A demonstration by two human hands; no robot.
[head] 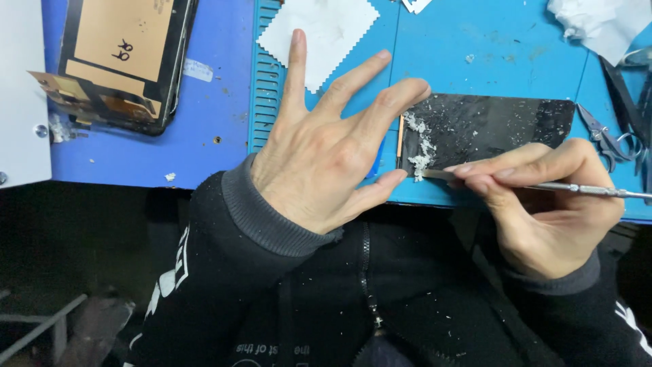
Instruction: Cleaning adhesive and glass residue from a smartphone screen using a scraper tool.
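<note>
A black phone panel (499, 126) lies on a blue work mat (475, 47), its left part covered with white scraped crumbs (421, 146). My left hand (333, 146) rests flat with fingers spread, the index and little fingertips pressing the panel's left end. My right hand (543, 211) grips a thin metal scraping tool (584, 189); its flat tip touches the panel's lower left edge by the crumbs.
A white zigzag-edged cloth (326, 30) lies at the back. A dismantled device with a tan backing (119, 54) sits at the far left. Small scissors (604, 136) and crumpled tissue (598, 24) are on the right. The mat's near edge (435, 198) runs just in front of the panel.
</note>
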